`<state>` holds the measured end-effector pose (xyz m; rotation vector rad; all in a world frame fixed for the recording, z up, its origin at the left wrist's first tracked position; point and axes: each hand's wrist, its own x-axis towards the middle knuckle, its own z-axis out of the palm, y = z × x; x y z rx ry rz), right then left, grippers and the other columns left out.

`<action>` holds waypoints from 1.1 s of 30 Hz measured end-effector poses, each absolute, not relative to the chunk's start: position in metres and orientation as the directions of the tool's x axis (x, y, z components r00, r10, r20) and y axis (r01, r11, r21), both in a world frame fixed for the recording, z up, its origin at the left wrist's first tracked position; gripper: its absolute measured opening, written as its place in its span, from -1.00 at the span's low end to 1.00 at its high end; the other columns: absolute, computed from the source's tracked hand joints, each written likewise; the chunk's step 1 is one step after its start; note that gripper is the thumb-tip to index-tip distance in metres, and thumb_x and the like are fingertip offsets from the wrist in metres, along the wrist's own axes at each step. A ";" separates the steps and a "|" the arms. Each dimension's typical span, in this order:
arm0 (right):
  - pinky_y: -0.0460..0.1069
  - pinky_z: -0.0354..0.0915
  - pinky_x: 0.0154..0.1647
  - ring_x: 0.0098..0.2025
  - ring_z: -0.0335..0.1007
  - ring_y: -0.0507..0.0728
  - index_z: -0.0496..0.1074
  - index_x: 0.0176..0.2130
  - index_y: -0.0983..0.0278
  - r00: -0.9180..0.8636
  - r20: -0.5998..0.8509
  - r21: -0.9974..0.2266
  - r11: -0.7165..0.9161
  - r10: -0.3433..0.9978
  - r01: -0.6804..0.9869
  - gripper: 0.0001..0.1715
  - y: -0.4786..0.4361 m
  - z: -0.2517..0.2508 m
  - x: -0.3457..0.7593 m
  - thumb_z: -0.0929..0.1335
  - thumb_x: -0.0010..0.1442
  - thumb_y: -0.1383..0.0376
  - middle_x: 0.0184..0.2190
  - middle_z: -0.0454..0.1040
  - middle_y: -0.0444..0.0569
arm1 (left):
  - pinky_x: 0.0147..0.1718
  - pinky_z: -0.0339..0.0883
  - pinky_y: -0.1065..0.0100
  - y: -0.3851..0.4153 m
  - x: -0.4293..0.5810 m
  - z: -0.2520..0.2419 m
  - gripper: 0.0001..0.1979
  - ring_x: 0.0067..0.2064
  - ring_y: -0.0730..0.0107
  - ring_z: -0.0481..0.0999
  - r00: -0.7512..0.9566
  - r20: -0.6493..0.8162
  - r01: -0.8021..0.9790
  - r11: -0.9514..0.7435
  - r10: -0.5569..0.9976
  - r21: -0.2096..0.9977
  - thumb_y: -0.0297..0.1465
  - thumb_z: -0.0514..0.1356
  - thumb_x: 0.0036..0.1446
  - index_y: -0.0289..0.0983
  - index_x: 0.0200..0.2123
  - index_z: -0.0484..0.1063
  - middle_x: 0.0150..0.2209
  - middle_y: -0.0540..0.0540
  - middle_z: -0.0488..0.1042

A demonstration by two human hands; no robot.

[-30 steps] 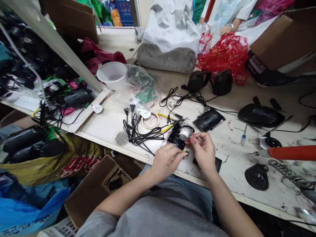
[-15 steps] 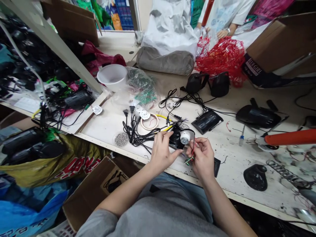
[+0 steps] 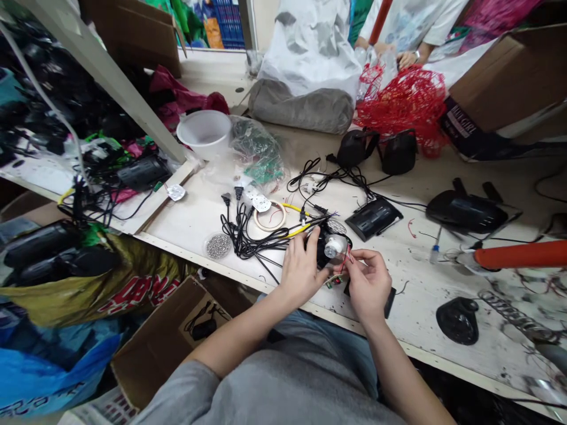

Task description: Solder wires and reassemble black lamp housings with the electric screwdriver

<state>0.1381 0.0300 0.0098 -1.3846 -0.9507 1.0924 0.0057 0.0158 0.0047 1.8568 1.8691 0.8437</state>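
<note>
On the counter (image 3: 186, 219), the left hand (image 3: 301, 271) steadies a compact black plastic housing (image 3: 319, 251), its spread fingers (image 3: 312, 241) pressed against the housing's near side. A stubby white cylinder (image 3: 335, 246) sits on the housing, its round face angled up and toward the person's left, with its short axis running the same way. The right hand (image 3: 365, 283) has thumb and fingers pinched together on thin red wires (image 3: 346, 258), which rise from a tiny circuit board (image 3: 334, 282) near the counter. The housing looks light and stiff, so its body seems the safest place to hold. The fine wires and their joints look fragile and could slip or tear under a hard pull. Black cables (image 3: 248, 242) lie tangled just left of the hands, beside a round dish of steel balls (image 3: 218, 245).
</note>
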 end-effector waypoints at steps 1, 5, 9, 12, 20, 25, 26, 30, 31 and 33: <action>0.00 0.43 -0.53 -0.62 0.42 0.05 0.33 -0.34 0.21 0.262 -0.107 -0.994 -0.102 0.959 -0.035 -0.48 0.031 0.011 0.138 0.56 -0.08 -0.01 -0.46 0.51 -0.13 | 0.14 0.34 -0.06 0.015 0.005 0.003 -0.12 0.19 -0.09 0.36 -0.060 0.164 0.756 -0.062 0.985 0.652 -0.30 0.37 0.07 -0.28 0.36 0.01 0.15 -0.34 0.31; 0.00 0.45 -0.53 -0.63 0.42 0.05 0.35 -0.34 0.22 0.284 -0.107 -0.994 -0.100 0.953 -0.039 -0.47 0.035 0.015 0.140 0.57 -0.10 -0.02 -0.47 0.51 -0.14 | 0.19 0.34 0.00 0.012 -0.002 -0.003 -0.18 0.24 -0.01 0.35 -0.059 0.332 0.716 -0.191 0.942 0.671 -0.33 0.33 0.11 -0.30 0.35 0.02 0.18 -0.34 0.33; 0.01 0.45 -0.53 -0.58 0.47 0.10 0.37 -0.34 0.22 0.253 -0.097 -0.995 -0.096 0.963 -0.014 -0.51 0.041 0.017 0.139 0.55 -0.08 0.00 -0.52 0.50 -0.15 | 0.24 0.33 0.02 0.007 -0.006 0.000 -0.25 0.25 0.05 0.37 -0.095 0.472 0.706 -0.274 0.877 0.653 -0.37 0.29 0.13 -0.28 0.32 0.06 0.18 -0.32 0.36; 0.00 0.46 -0.50 -0.54 0.50 0.10 0.39 -0.36 0.22 0.208 -0.094 -0.995 -0.097 0.974 0.002 -0.54 0.044 0.016 0.138 0.56 -0.10 0.02 -0.52 0.51 -0.13 | 0.20 0.38 0.05 0.003 -0.008 0.003 -0.29 0.20 0.07 0.42 -0.117 0.519 0.703 -0.299 0.847 0.646 -0.35 0.29 0.12 -0.30 0.29 0.11 0.13 -0.32 0.39; -0.02 0.44 -0.50 -0.53 0.49 0.09 0.45 -0.37 0.23 0.179 -0.109 -0.991 -0.120 0.978 0.054 -0.57 0.042 0.008 0.135 0.55 -0.07 0.00 -0.54 0.52 -0.11 | 0.15 0.42 0.06 -0.001 -0.010 0.003 -0.24 0.18 0.06 0.47 -0.132 0.500 0.710 -0.270 0.856 0.650 -0.34 0.34 0.08 -0.27 0.29 0.11 0.12 -0.31 0.43; -0.02 0.43 -0.49 -0.53 0.45 0.07 0.48 -0.38 0.23 0.194 -0.104 -0.988 -0.124 0.975 0.094 -0.61 0.041 0.007 0.134 0.54 -0.07 0.02 -0.53 0.53 -0.10 | 0.14 0.43 0.08 0.000 -0.010 0.002 -0.24 0.16 0.06 0.48 -0.111 0.502 0.723 -0.277 0.858 0.633 -0.34 0.34 0.05 -0.29 0.28 0.13 0.11 -0.31 0.45; -0.02 0.43 -0.49 -0.53 0.45 0.07 0.48 -0.38 0.23 0.192 -0.104 -0.987 -0.125 0.976 0.099 -0.62 0.041 0.008 0.133 0.53 -0.06 0.03 -0.53 0.53 -0.10 | 0.15 0.43 0.08 0.000 -0.010 0.002 -0.24 0.16 0.06 0.48 -0.107 0.500 0.723 -0.277 0.859 0.632 -0.34 0.34 0.05 -0.29 0.28 0.14 0.11 -0.32 0.45; -0.02 0.42 -0.50 -0.52 0.46 0.08 0.49 -0.37 0.24 0.187 -0.101 -0.985 -0.125 0.977 0.121 -0.65 0.040 0.008 0.132 0.52 -0.03 0.05 -0.53 0.53 -0.09 | 0.16 0.42 0.06 0.000 -0.010 0.002 -0.22 0.17 0.04 0.48 -0.102 0.465 0.721 -0.256 0.879 0.644 -0.32 0.36 0.04 -0.27 0.28 0.13 0.12 -0.31 0.45; -0.02 0.43 -0.49 -0.52 0.46 0.08 0.49 -0.36 0.24 0.183 -0.101 -0.984 -0.125 0.978 0.127 -0.65 0.040 0.008 0.132 0.52 -0.03 0.05 -0.53 0.54 -0.09 | 0.16 0.41 0.05 0.000 -0.010 0.003 -0.22 0.17 0.04 0.47 -0.101 0.460 0.721 -0.254 0.882 0.645 -0.32 0.36 0.05 -0.27 0.29 0.12 0.12 -0.30 0.45; -0.01 0.44 -0.47 -0.51 0.47 0.08 0.49 -0.36 0.24 0.173 -0.101 -0.983 -0.125 0.980 0.135 -0.65 0.041 0.007 0.132 0.51 -0.02 0.04 -0.50 0.55 -0.08 | 0.17 0.40 0.05 0.001 -0.010 0.004 -0.23 0.18 0.05 0.46 -0.095 0.460 0.722 -0.257 0.883 0.642 -0.33 0.35 0.06 -0.27 0.29 0.12 0.13 -0.31 0.44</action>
